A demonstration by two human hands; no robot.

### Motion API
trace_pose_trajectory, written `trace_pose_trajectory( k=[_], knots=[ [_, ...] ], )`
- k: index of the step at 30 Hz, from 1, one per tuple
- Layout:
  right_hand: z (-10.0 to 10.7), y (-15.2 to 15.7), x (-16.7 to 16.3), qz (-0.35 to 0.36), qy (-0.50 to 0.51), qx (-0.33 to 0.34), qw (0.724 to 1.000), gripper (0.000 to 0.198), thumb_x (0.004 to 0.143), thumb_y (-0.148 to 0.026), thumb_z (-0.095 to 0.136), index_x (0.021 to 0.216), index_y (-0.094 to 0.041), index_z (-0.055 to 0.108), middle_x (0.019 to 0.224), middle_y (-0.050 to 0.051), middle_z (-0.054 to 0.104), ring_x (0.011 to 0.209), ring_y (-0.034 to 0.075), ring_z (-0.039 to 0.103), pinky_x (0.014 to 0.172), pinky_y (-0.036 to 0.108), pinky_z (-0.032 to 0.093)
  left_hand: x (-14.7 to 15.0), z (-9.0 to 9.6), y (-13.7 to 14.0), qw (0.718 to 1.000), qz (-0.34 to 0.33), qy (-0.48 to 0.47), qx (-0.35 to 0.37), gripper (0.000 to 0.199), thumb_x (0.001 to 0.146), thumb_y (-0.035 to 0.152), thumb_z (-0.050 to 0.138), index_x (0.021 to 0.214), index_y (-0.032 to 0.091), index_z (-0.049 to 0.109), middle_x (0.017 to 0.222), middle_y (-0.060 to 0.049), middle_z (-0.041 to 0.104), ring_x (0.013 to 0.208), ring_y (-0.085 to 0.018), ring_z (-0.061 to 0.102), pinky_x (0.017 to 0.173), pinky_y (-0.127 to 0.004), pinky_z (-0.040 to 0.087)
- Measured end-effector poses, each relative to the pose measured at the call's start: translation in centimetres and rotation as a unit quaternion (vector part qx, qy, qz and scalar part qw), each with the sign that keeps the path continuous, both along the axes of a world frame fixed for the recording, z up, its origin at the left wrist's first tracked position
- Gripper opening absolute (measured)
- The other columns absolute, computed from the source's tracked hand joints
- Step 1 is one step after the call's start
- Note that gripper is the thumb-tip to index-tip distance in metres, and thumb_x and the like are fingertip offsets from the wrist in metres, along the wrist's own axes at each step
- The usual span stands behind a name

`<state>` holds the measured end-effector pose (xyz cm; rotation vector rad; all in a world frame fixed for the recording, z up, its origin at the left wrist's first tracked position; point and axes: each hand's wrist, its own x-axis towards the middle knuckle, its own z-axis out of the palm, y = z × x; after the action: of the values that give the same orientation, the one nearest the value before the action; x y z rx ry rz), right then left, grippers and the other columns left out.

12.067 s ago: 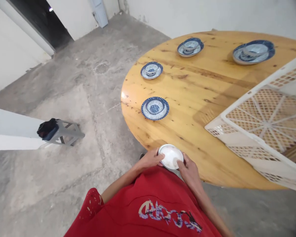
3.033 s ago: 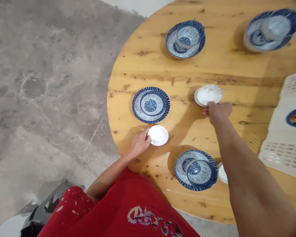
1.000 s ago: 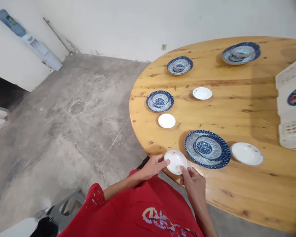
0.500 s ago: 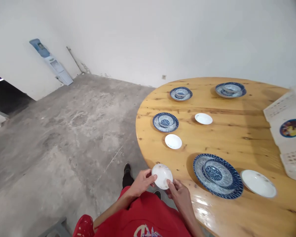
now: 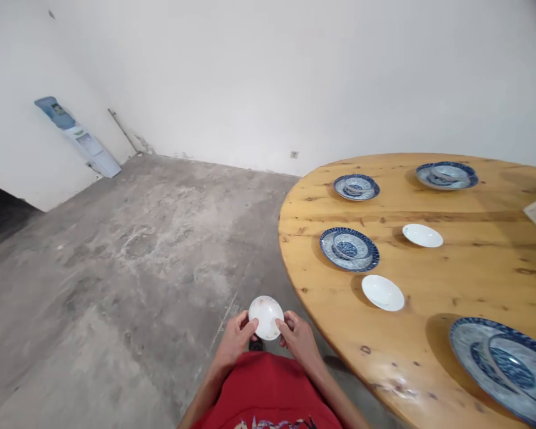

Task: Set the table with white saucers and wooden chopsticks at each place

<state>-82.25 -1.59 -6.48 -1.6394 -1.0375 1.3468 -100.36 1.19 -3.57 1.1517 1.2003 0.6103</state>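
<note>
Fingers of both hands pinch the rim of a small white dish [image 5: 266, 317], left hand [image 5: 234, 341] at its nine o'clock, right hand [image 5: 298, 337] at three, held over bare floor off the round wooden table [image 5: 464, 280]. Half a second earlier the dish hung at the table's edge; now the view has swung left, suggesting a walk round the rim. On the table: blue-patterned plate with bowl [image 5: 349, 248], then a white saucer [image 5: 383, 292] at its five o'clock.
</note>
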Motion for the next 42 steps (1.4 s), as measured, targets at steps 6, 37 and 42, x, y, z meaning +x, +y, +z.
trace_pose_trajectory(
  k=[6, 37, 42],
  knots=[
    [0.3, 3.5, -3.0, -0.03, -0.014, -0.019, 0.999, 0.04, 0.072, -0.064, 0.046, 0.072, -0.025, 0.05, 0.053, 0.0, 0.056, 0.046, 0.018, 0.056, 0.05, 0.029, 0.042, -2.9, -1.2, 4.1, 0.999, -0.018, -0.034, -0.014, 0.067, 0.08, 0.075, 0.062, 0.093, 0.01, 0.07, 0.08, -0.006, 0.065, 0.071, -0.015, 0.056, 0.069, -0.028, 0.047],
    [-1.0, 32.5, 7.1, -0.325, -0.01, -0.016, 0.946, 0.035, 0.076, -0.052, 0.047, 0.076, -0.02, 0.06, 0.055, 0.002, 0.06, 0.05, 0.019, 0.056, 0.054, 0.03, 0.042, 12.0, -1.2, 42.0, 0.936, -0.308, 0.123, 0.121, 0.037, 0.092, 0.05, 0.047, 0.077, 0.017, 0.054, 0.076, -0.001, 0.056, 0.073, -0.015, 0.053, 0.07, -0.026, 0.043],
    [-1.6, 31.7, 10.9, -0.466, -0.011, -0.034, 0.884, 0.043, 0.073, -0.059, 0.054, 0.082, -0.018, 0.063, 0.057, 0.005, 0.063, 0.054, 0.022, 0.06, 0.056, 0.031, 0.044, 20.1, -1.2, 44.7, 0.868, -0.445, 0.134, 0.173, 0.027, 0.094, 0.038, 0.044, 0.076, 0.019, 0.053, 0.063, 0.004, 0.053, 0.061, -0.012, 0.053, 0.065, -0.024, 0.038]
  ],
)
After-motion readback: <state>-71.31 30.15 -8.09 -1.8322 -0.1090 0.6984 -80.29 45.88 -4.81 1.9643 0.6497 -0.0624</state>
